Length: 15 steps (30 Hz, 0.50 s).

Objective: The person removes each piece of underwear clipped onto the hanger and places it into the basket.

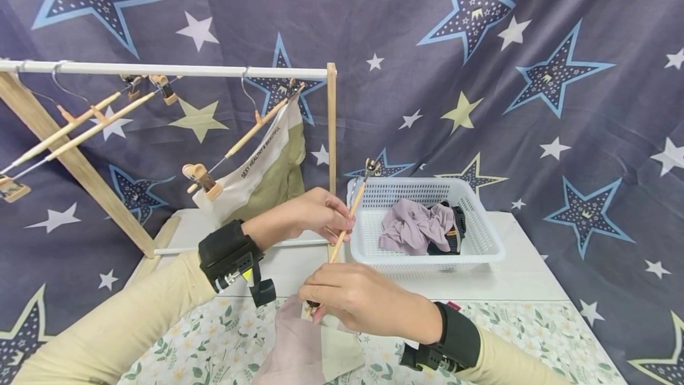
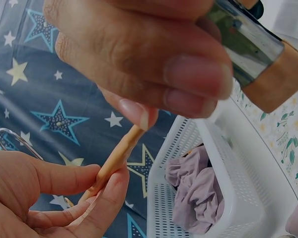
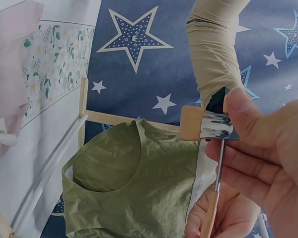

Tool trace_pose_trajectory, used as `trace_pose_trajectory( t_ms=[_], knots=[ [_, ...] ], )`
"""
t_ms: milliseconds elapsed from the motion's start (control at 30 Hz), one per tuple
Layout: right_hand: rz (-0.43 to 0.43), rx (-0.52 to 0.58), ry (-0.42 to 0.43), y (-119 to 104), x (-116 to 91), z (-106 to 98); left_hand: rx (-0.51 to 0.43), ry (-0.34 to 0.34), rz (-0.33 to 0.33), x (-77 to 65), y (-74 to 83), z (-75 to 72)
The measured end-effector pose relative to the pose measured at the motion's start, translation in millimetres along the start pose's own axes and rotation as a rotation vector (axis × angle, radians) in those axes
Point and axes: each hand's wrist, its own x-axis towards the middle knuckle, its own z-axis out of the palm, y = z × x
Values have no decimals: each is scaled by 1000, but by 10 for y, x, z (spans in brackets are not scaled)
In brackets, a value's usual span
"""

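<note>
Clip hanger [image 1: 339,245] slants between the person's 2 hands in the head view, in front of the left side of the white basket [image 1: 417,259], its lower end over a mauve-and-cream garment [image 1: 291,346] on the flowered cloth [image 1: 208,337]. The left hand [image 1: 320,214] pinches the rod partway up; the right hand [image 1: 355,297] grips the lower end. Judging from the rail [image 1: 208,70], 1 piece looks done: a green garment [image 1: 284,162] with a printed white band hangs there from its own hanger. 2 more hangers [image 1: 75,141] on the rail show no cloth in their visible clips. Mauve cloth [image 1: 408,227] and dark cloth [image 1: 461,218] in the basket appear left to do. In the left wrist view, the left thumb and fingers are clamped on the rod, while a steel clip [image 2: 258,57] sits beside the other hand. In the right wrist view, the right thumb presses that clip's metal, its fingers behind; whether any fabric is caught in the clip I cannot tell, so the garment below seems unfinished.
</note>
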Motion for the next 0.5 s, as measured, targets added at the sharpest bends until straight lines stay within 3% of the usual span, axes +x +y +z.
trace_pose_trajectory(
  t_ms=[500],
  knots=[
    [50, 0, -55, -16, 2, 31, -15, 15, 10, -5, -26, -19]
  ],
)
